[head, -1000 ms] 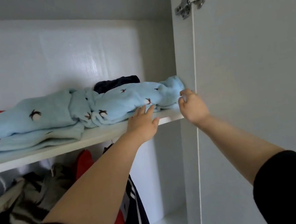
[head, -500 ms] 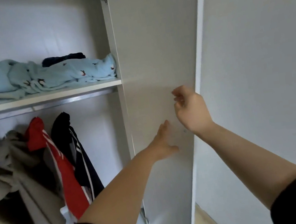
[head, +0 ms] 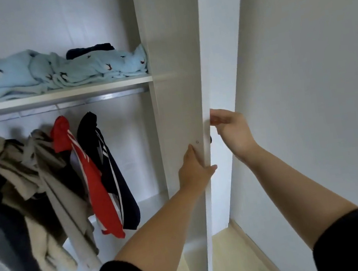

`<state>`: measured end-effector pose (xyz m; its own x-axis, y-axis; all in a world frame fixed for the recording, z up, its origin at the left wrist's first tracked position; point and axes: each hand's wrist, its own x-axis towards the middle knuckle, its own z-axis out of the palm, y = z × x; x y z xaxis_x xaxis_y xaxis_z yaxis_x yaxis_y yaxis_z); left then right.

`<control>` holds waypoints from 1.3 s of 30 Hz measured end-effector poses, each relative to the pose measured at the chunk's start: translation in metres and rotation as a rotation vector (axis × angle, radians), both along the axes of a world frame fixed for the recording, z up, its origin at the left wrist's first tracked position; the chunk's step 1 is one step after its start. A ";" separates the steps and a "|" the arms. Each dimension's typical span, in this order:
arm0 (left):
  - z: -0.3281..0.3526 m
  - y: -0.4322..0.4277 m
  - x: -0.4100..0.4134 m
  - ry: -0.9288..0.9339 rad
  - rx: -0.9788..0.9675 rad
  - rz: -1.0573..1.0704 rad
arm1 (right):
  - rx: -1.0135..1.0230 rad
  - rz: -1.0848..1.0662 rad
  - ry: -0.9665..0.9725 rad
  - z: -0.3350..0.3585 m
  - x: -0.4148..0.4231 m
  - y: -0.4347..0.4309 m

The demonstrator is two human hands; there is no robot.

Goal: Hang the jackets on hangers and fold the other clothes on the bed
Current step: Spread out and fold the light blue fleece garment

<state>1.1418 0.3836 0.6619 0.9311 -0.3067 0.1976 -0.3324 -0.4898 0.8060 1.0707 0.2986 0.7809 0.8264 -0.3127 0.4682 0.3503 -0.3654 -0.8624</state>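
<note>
White door edge (head: 200, 120) in grip of left hand (head: 196, 170); right hand (head: 231, 132) loosely curled beside

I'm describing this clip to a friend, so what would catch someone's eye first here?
Both hands are at the white wardrobe door edge, middle right: the left hand grips it from inside, and the right hand sits at its outer side. Then come the red jacket hanging lower left and the light blue folded clothes on the shelf above.
</note>
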 end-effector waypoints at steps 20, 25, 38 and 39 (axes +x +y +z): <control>-0.039 0.262 0.127 0.009 -0.250 0.461 | -0.571 0.394 0.102 -0.048 0.213 0.222; -0.038 0.306 0.203 0.041 -0.288 0.444 | -0.529 0.307 0.055 -0.062 0.283 0.275; -0.039 0.340 0.330 0.039 -0.177 0.369 | -0.565 0.042 -0.049 -0.076 0.384 0.322; -0.040 0.340 0.332 0.029 -0.172 0.378 | -0.574 0.027 -0.063 -0.079 0.386 0.322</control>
<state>1.4738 0.7234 0.6217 0.9776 0.0930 0.1886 -0.1312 -0.4308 0.8929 1.4567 0.6206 0.7017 0.7954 0.0268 0.6056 0.4105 -0.7589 -0.5056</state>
